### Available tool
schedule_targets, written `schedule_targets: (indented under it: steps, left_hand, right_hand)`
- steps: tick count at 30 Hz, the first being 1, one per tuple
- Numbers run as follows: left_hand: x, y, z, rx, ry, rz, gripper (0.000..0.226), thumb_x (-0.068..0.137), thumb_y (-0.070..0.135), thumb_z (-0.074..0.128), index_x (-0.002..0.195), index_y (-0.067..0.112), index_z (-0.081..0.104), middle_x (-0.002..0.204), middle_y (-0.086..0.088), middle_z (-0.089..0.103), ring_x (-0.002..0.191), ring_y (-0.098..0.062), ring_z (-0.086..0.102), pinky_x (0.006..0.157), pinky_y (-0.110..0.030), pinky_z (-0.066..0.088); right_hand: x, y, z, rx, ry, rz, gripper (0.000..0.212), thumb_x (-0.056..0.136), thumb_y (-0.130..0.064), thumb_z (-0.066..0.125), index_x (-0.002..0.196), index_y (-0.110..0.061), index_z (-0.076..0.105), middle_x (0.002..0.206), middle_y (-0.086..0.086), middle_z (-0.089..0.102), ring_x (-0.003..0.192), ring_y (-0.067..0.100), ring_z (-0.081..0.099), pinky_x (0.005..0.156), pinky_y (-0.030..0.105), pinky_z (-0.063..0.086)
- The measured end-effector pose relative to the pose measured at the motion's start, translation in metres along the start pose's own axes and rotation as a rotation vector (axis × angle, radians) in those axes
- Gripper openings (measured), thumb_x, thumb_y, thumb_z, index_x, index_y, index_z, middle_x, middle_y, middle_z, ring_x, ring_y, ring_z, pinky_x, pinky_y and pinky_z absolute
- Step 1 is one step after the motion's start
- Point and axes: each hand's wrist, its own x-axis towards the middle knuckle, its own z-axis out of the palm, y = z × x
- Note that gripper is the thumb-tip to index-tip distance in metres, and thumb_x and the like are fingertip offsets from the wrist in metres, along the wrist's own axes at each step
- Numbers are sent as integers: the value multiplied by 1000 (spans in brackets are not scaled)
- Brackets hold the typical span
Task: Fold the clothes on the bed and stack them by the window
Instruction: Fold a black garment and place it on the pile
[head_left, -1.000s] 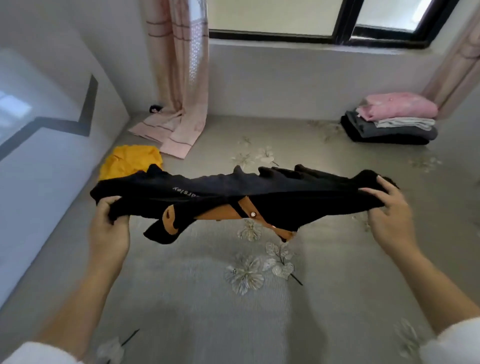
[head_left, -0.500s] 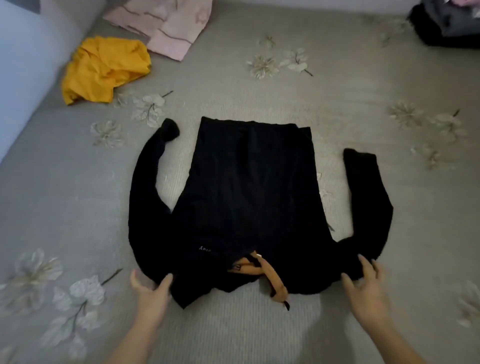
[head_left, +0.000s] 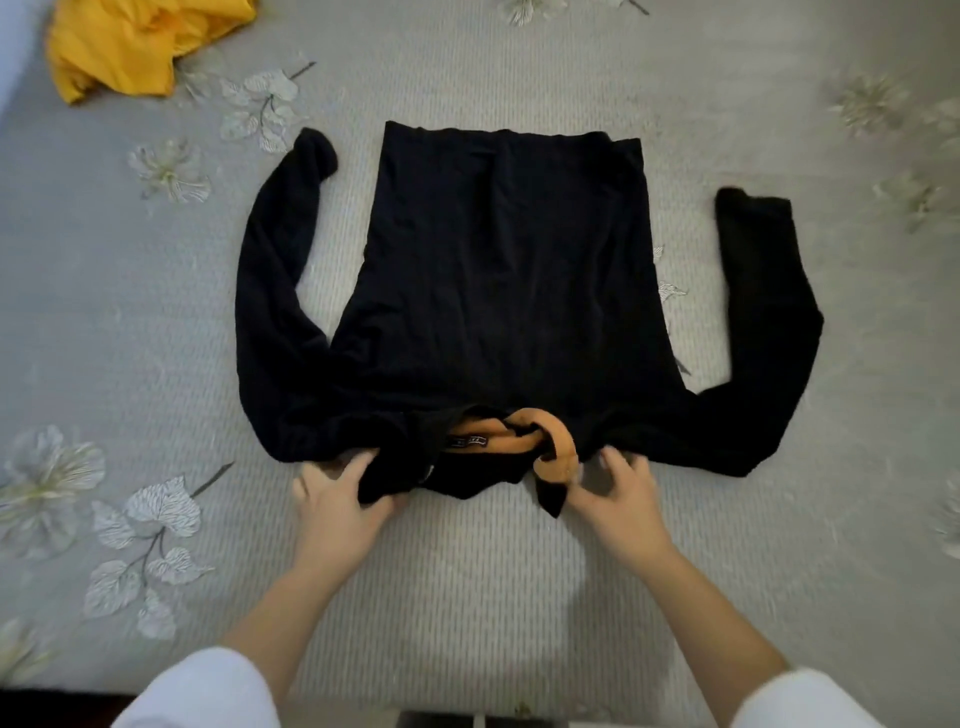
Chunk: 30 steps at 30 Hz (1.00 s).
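A black long-sleeved top (head_left: 498, 270) lies spread flat on the grey flowered bedspread (head_left: 467, 582), hem away from me, both sleeves bent up at the sides. Its collar with an orange lining (head_left: 558, 447) is at the near edge. My left hand (head_left: 340, 501) grips the left flap of the collar, thumb over the cloth. My right hand (head_left: 618, 499) has curled fingers pinching the orange part of the collar on the right.
A crumpled yellow garment (head_left: 140, 41) lies at the far left of the bed. Pale flower prints dot the bedspread. The stack by the window is out of view. A dark strip at the bottom left marks the bed's near edge.
The top went from held up in the air to lying flat on the bed. My hands moved inward from its shoulders to the collar. The view dropped down and closer.
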Motion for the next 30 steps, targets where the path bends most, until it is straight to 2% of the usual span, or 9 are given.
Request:
schedule_targets:
  steps: [2,5,10,14,18,22,24,26,30]
  left_hand:
    - [6,12,-4,-75,37,76,27,85,34,68,108,20,66,115,-4,45,112,-22,38,94,-31,39]
    - [2,25,-17,-519,-84,55,10,85,26,69,81,17,70,90,2,68,92,-15,64,80,-28,49]
    - [-20,30,-27,-903,-179,-185,11,82,11,67,84,19,75,89,-5,75,91,-23,70,85,-41,53]
    - [-27,30,-25,-698,-1,-134,14,79,12,73,85,13,60,84,-13,67,86,-29,66,71,-40,53]
    - [-35,21,-35,-477,113,76,47,76,14,74,104,41,49,93,12,59,87,3,58,67,-15,43]
    - [-54,3,-27,-74,-98,301,52,78,15,72,123,34,54,100,15,42,88,4,50,72,-8,43]
    - [-62,-2,-19,142,-398,253,65,80,37,67,139,39,40,104,13,34,87,0,49,73,-11,46]
    - [-62,-6,-16,318,-608,192,83,75,60,58,147,43,21,108,11,35,90,-3,50,75,-16,45]
    - [-30,15,-28,270,-534,186,52,76,58,54,125,40,54,80,14,58,72,-1,58,62,-18,45]
  right_hand:
    - [6,-6,-1,-16,-44,-11,12,88,-35,64,93,-24,67,109,3,53,111,17,43,94,32,40]
    - [3,-11,-4,165,-90,11,19,95,-27,55,85,-26,71,94,-5,66,98,9,57,78,18,41]
    - [-10,-10,1,800,-352,268,46,83,-44,64,124,-23,60,121,-4,67,115,13,60,98,39,46]
    - [-18,-26,20,419,-43,79,19,81,-21,74,98,-26,68,95,-8,72,94,7,66,81,23,52]
    - [-18,-37,-2,260,273,-120,19,79,-8,63,82,-26,60,70,-8,64,64,5,62,54,21,49]
    - [-33,-34,-17,-633,-71,-301,29,75,-18,61,100,-32,62,79,-8,67,73,8,65,57,18,47]
    - [-38,-31,-9,-731,-500,-186,36,78,-36,64,114,-31,62,99,-5,69,94,14,65,74,27,53]
    - [-39,-31,-5,-556,-736,-41,60,78,-59,64,128,-27,57,96,-8,69,87,2,64,71,20,52]
    - [-11,-36,-13,-357,-363,-46,34,89,-47,59,115,-25,64,59,-4,63,55,-1,60,47,15,42]
